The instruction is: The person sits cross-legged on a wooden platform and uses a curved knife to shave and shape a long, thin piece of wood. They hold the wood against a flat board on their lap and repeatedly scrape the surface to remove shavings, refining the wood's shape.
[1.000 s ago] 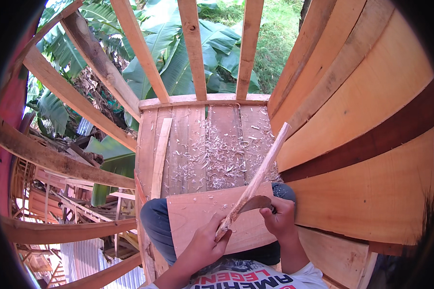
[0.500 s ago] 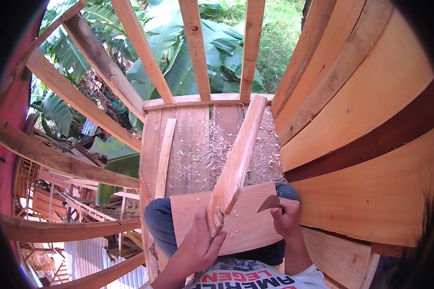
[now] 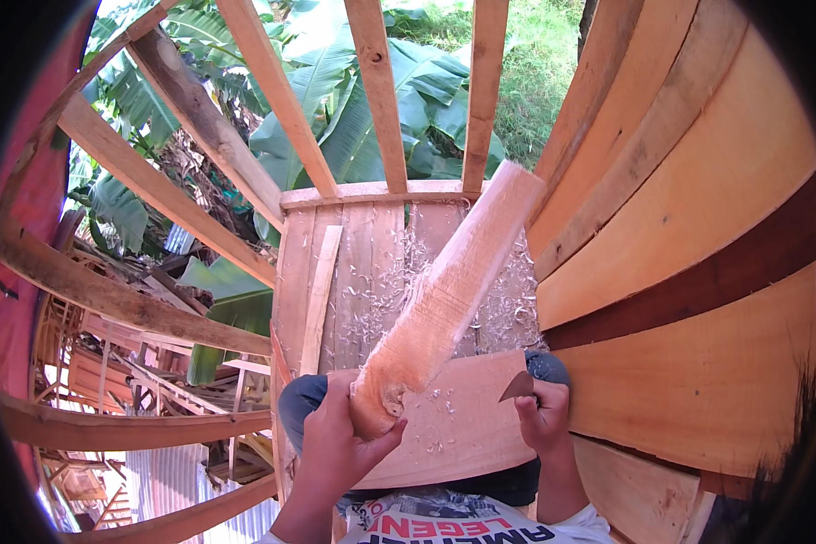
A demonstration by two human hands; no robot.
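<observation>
My left hand point(image 3: 349, 435) is closed round the near end of a long piece of wood point(image 3: 453, 290), thumb on top next to a knot. The wood slants up and away to the right, its broad rough face turned toward me. In my closed right hand point(image 3: 546, 417) is a knife point(image 3: 517, 388) with a short, wide, dark blade; its handle is hidden in the fist. The blade is apart from the wood. A flat board point(image 3: 462, 435) lies across my lap beneath both hands, with a few shavings on it.
Curled shavings point(image 3: 372, 290) litter the plank floor point(image 3: 292, 272) ahead, where a thin wooden strip point(image 3: 322, 299) lies at the left. Upright slats point(image 3: 376, 100) fence the front and left. Wide planks point(image 3: 671, 354) line the right side. Banana leaves point(image 3: 335, 118) stand beyond the slats.
The piece of wood has rolled so its broad face now shows, and its far end has swung right. My left hand has shifted left with it; the knife stays near the same place.
</observation>
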